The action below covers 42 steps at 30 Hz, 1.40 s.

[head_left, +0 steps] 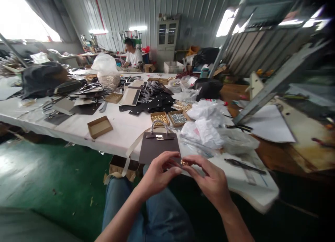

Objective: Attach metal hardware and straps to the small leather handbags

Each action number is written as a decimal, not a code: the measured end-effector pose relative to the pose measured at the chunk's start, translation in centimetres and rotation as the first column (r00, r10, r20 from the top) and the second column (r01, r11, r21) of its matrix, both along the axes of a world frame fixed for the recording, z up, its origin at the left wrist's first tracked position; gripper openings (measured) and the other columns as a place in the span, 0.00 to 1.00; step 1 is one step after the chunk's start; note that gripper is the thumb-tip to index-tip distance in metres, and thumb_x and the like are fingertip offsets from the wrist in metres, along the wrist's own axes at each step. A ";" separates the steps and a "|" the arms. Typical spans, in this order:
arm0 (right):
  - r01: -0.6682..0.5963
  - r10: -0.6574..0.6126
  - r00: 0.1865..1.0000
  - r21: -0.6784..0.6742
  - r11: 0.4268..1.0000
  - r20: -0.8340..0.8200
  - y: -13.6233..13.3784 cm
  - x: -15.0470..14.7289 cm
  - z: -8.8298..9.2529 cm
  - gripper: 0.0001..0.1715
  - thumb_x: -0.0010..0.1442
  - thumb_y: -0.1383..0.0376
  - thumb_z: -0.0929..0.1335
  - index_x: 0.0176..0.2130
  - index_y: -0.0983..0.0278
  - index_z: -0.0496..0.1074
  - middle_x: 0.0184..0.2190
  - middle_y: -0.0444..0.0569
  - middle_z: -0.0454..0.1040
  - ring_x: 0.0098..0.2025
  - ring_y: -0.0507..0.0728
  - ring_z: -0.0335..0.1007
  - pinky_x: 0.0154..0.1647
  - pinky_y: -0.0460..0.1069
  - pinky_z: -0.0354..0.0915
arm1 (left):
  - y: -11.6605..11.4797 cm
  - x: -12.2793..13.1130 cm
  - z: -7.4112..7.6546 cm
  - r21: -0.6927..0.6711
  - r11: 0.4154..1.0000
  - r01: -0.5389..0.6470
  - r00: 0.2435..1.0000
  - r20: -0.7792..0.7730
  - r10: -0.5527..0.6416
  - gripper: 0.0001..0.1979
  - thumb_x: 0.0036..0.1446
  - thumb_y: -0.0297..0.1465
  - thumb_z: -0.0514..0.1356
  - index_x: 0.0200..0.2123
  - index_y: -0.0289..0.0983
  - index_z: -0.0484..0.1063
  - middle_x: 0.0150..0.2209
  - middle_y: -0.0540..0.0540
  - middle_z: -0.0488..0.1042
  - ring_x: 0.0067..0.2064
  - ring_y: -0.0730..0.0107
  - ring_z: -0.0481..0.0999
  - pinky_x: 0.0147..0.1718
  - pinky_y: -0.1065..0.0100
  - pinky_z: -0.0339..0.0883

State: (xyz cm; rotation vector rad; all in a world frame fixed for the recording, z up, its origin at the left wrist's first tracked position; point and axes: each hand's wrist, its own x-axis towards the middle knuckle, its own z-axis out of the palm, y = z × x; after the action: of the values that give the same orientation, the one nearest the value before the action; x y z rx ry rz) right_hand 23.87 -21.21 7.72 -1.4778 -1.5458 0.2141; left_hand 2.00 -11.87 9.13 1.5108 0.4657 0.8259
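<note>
Both hands meet just in front of the table's near edge. My left hand [159, 172] and my right hand [209, 179] pinch a small gold metal fitting [184, 162] between their fingertips. Just beyond them lies a dark brown leather bag panel [158, 149] with a curved clear handle [159, 123] and a metal clasp strip [159, 137], its lower edge at the table rim. A cream strap [132, 149] hangs off the edge beside it. My knees in blue jeans [146, 207] are below.
On the white table [125, 130]: small cardboard boxes of gold studs [159, 118] and silver parts [179, 118], an empty box [99, 126], crumpled plastic bags [206, 126], black leather cutouts [154, 104], a dark tool [244, 166]. Another person in white [132, 55] sits far back. Green floor at left.
</note>
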 end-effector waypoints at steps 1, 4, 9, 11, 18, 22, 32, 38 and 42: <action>-0.047 0.047 0.999 0.006 0.999 0.007 0.1 -0.7 0.2 0.13 0.73 0.57 0.77 0.56 0.49 0.83 0.51 0.48 0.87 0.50 0.64 0.86 0.55 0.59 0.84 | -0.5 -0.4 -0.2 -0.028 1.000 -0.004 0.999 0.033 0.005 0.22 0.71 0.35 0.72 0.65 0.44 0.82 0.60 0.36 0.81 0.53 0.55 0.86 0.53 0.58 0.82; -0.153 0.154 0.988 0.028 0.988 -0.030 0.3 -2.5 0.5 0.10 0.73 0.60 0.77 0.54 0.48 0.84 0.50 0.48 0.86 0.51 0.64 0.86 0.53 0.58 0.84 | -1.4 -1.7 -1.1 -0.086 0.995 -0.051 0.993 0.098 0.060 0.20 0.68 0.36 0.75 0.61 0.41 0.86 0.58 0.36 0.81 0.52 0.55 0.86 0.52 0.59 0.82; -0.179 0.177 0.973 0.002 0.984 -0.148 0.3 -5.3 0.3 0.09 0.73 0.61 0.76 0.51 0.48 0.86 0.53 0.50 0.84 0.53 0.64 0.84 0.51 0.57 0.84 | -2.5 -3.7 -2.1 -0.084 0.976 -0.202 0.974 0.086 0.210 0.14 0.64 0.35 0.78 0.52 0.42 0.90 0.48 0.40 0.85 0.43 0.60 0.85 0.44 0.63 0.81; -0.172 0.163 0.964 -0.026 0.985 -0.210 0.1 -6.4 0.0 0.09 0.73 0.61 0.76 0.51 0.48 0.86 0.53 0.50 0.83 0.51 0.63 0.84 0.50 0.56 0.84 | -3.0 -4.4 -2.4 -0.021 0.962 -0.273 0.960 0.067 0.273 0.11 0.65 0.34 0.77 0.50 0.43 0.91 0.47 0.41 0.86 0.45 0.58 0.86 0.46 0.62 0.82; -0.098 0.048 0.926 -0.115 0.988 -0.375 -0.4 -8.9 -0.9 0.04 0.73 0.57 0.77 0.46 0.51 0.87 0.51 0.50 0.85 0.50 0.63 0.85 0.49 0.56 0.83 | -4.1 -5.7 -3.3 0.255 0.866 -0.430 0.900 0.047 0.433 0.13 0.74 0.30 0.69 0.57 0.45 0.88 0.48 0.41 0.88 0.47 0.58 0.88 0.48 0.60 0.84; -0.115 0.042 0.904 -0.146 0.983 -0.425 -0.7 -9.6 -0.1 0.06 0.73 0.56 0.77 0.44 0.52 0.87 0.47 0.49 0.86 0.48 0.62 0.85 0.48 0.54 0.83 | -4.6 -6.1 -3.7 0.467 0.809 -0.358 0.923 0.047 0.381 0.22 0.76 0.24 0.64 0.67 0.47 0.82 0.53 0.40 0.86 0.52 0.58 0.87 0.51 0.60 0.83; -0.040 -0.065 0.831 -0.177 0.983 -0.552 -1.9 -10.3 0.5 0.12 0.73 0.56 0.76 0.39 0.59 0.87 0.43 0.52 0.86 0.45 0.60 0.84 0.47 0.51 0.78 | -5.6 -5.0 -5.3 0.606 0.665 -0.436 0.869 0.091 0.487 0.24 0.71 0.18 0.67 0.65 0.44 0.82 0.54 0.43 0.86 0.51 0.62 0.89 0.54 0.68 0.83; -0.040 -0.034 0.831 -0.121 0.992 -0.555 -2.7 -9.9 -0.1 0.12 0.76 0.58 0.74 0.39 0.60 0.82 0.45 0.52 0.82 0.45 0.58 0.80 0.45 0.50 0.74 | -6.1 -4.2 -3.6 0.430 0.809 -0.401 0.886 -0.040 0.461 0.12 0.73 0.26 0.67 0.54 0.42 0.87 0.48 0.45 0.88 0.47 0.61 0.89 0.47 0.68 0.84; -0.072 0.008 0.825 -0.092 0.993 -0.565 -3.1 -9.8 -0.6 0.11 0.78 0.58 0.71 0.42 0.60 0.79 0.47 0.52 0.80 0.47 0.58 0.78 0.47 0.50 0.73 | -6.7 -3.7 -3.0 0.353 0.846 -0.398 0.888 -0.084 0.453 0.09 0.73 0.27 0.67 0.51 0.42 0.88 0.42 0.46 0.87 0.40 0.65 0.88 0.42 0.70 0.81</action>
State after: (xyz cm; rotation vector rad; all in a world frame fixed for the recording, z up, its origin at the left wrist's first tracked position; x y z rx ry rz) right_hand 14.05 -24.30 7.16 -1.3037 -1.0887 0.7081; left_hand -1.71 -18.55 6.15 1.8237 0.8447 1.1761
